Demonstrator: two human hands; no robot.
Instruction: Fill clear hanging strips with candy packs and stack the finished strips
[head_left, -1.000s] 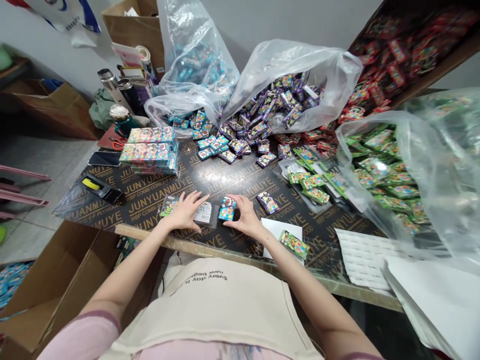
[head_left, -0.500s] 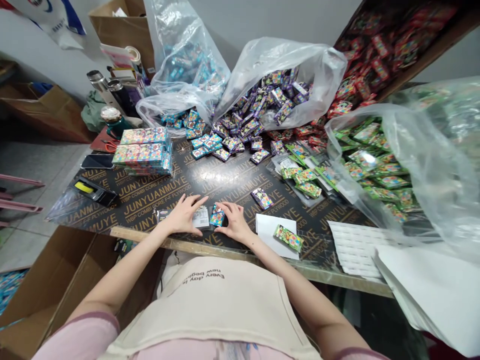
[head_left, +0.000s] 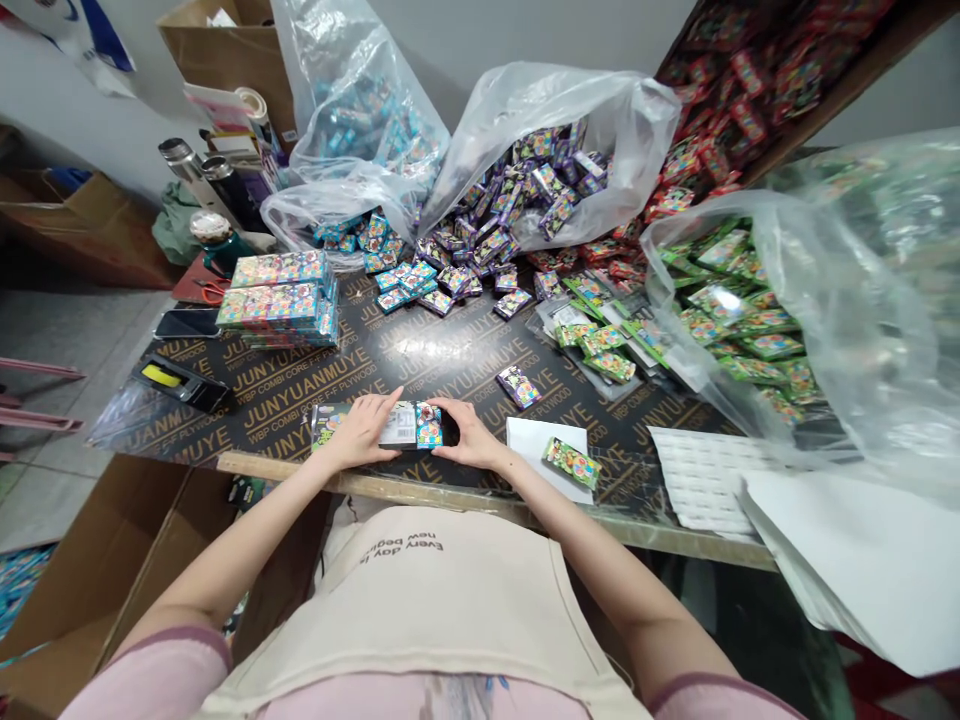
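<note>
Two hands, left hand (head_left: 358,432) and right hand (head_left: 468,436), fingers clasping a row of packets (head_left: 405,425), middle packets partly hidden

The room is bright, with soft light from above. A white shine sits on the dark table (head_left: 427,345) in the middle. The clear plastic bags (head_left: 847,300) gleam and look milky. Shadows are faint. The middle looks sharp, but the edges bend and stretch, and the red packs (head_left: 757,80) in the top corner look blurry.
</note>
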